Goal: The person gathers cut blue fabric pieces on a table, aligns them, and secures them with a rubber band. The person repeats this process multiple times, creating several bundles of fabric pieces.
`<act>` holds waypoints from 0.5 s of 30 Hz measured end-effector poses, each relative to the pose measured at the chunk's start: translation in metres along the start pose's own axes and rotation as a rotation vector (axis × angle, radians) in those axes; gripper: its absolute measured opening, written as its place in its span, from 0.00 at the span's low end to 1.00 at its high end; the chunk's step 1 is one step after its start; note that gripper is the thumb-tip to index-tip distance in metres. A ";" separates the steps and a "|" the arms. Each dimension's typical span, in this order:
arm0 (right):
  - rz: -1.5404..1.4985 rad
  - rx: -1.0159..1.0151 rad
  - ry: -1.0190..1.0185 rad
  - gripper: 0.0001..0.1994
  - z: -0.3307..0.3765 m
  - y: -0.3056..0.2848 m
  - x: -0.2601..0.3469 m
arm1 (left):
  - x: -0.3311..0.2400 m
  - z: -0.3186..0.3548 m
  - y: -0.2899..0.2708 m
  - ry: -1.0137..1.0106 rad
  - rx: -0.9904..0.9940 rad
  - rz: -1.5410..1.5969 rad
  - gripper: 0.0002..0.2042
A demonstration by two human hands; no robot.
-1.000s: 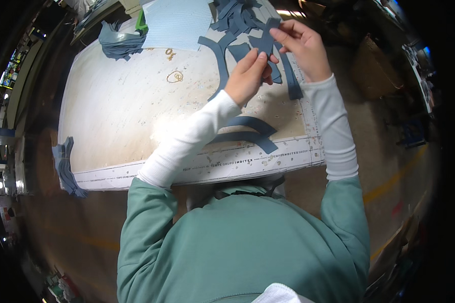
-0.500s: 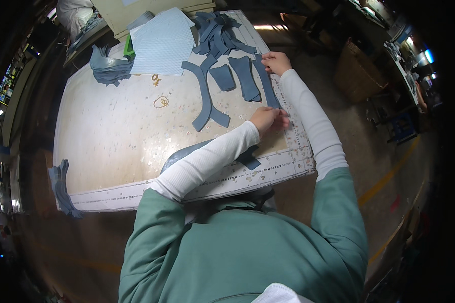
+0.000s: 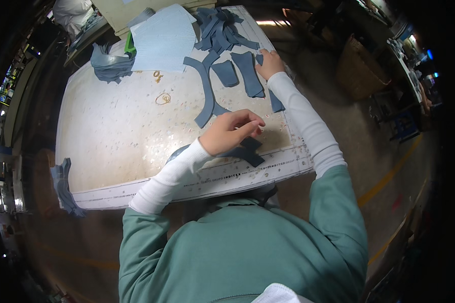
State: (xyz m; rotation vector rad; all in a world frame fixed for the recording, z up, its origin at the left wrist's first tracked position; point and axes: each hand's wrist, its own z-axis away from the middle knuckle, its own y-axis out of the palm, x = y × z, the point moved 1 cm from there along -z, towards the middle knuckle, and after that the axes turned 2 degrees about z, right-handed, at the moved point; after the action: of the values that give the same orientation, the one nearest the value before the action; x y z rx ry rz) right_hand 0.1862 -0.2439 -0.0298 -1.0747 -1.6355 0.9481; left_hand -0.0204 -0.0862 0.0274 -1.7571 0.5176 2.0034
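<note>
My left hand (image 3: pixel 231 132) is raised over the near side of the table, fingers loosely bent and apart, holding nothing. Beneath it lies a curved blue-grey fabric piece (image 3: pixel 252 154), partly hidden by the hand and wrist. At the table's right edge my right hand (image 3: pixel 271 64) rests over a long blue-grey fabric strip (image 3: pixel 276 102), thumb and fingers apart; its middle is covered. To the left of that hand are a flared fabric piece (image 3: pixel 247 73), a short tapered piece (image 3: pixel 225 73) and a long forked piece (image 3: pixel 206 91).
A heap of blue-grey strips (image 3: pixel 220 30) lies at the back, beside light-blue sheets (image 3: pixel 164 43) and a stack of curved pieces (image 3: pixel 108 65). Rubber bands (image 3: pixel 163 98) lie mid-table. A tied bundle (image 3: pixel 63 187) hangs over the left corner. A brown basket (image 3: pixel 361 68) stands off to the right.
My left hand has let go of the strip's near end and moved left, lifting. My right hand has shifted from pinching its far end to lying over it.
</note>
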 end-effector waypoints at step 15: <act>0.126 -0.097 -0.072 0.33 0.069 -0.014 0.002 | 0.049 0.132 -0.053 0.131 -0.805 0.091 0.11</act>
State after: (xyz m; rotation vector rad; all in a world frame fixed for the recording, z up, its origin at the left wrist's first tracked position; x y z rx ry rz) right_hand 0.1168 -0.2536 -0.0347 -1.2343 -1.7035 1.0082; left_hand -0.1069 0.0332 -0.0038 -2.3481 -0.2348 2.3583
